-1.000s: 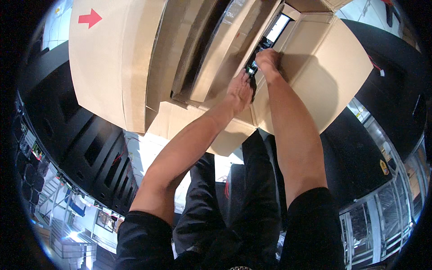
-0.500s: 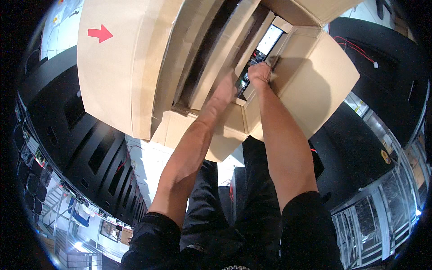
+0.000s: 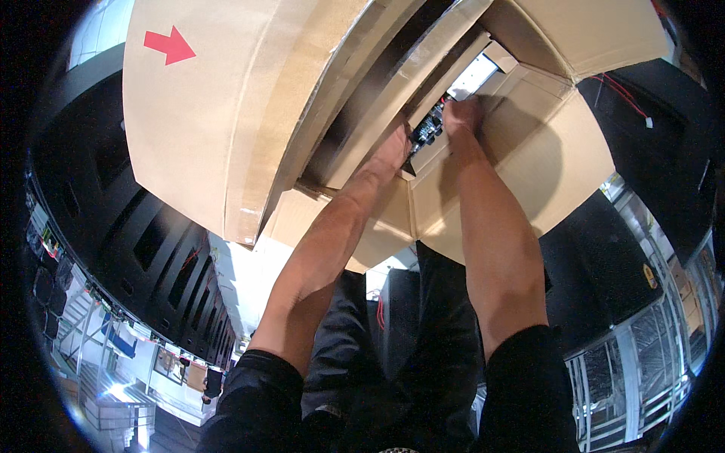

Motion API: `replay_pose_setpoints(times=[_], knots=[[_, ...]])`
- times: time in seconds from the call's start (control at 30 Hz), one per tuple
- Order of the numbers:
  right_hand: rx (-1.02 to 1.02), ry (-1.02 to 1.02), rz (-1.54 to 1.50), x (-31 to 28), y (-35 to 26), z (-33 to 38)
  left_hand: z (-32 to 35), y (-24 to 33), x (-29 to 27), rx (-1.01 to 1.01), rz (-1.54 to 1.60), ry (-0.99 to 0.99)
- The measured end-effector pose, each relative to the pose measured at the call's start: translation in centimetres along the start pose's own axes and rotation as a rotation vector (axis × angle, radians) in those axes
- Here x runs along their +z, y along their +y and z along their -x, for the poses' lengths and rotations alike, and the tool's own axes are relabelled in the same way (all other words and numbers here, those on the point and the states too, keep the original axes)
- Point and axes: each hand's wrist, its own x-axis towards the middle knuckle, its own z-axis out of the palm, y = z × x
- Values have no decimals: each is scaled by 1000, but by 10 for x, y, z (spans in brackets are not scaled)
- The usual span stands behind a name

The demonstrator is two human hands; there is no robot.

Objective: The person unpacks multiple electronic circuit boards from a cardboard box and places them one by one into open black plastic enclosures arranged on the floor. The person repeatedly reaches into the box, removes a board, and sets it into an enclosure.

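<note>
A large open cardboard box (image 3: 204, 121) stands before me, with long cardboard dividers (image 3: 411, 90) making narrow slots. In the rightmost slot lies an electronic unit (image 3: 427, 130) with a dark circuit board, black round parts and a bright white panel at its far end. My left hand (image 3: 391, 152) reaches into the slot at the unit's near left side; its fingers are hidden. At the slot's right side, my right hand (image 3: 462, 115) is closed, knuckles curled beside the board. What it grips, if anything, is hidden by the hand and shadow.
Open box flaps (image 3: 529, 158) spread to the right and near side. Black slotted panels (image 3: 151, 241) line the left; black cabinets (image 3: 596, 264) stand on the right, one with red wires (image 3: 623, 92). Metal racks (image 3: 627, 377) are at lower right.
My right hand has moved right and slightly farther into the slot, and more of the circuit board shows. My left hand has shifted slightly right. The view has tilted a little.
</note>
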Motion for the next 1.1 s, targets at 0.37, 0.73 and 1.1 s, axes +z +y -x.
replay_pose_setpoints(times=[0.37,0.73,1.1], knots=[[200,192,-170,12,-20,39,-38,76,-37,189,373,-100],[352,385,-393,32,3,47,-97,141,-22,699,-969,-290],[479,220,-289,7,-16,79,-121,92,-16,649,17,52]])
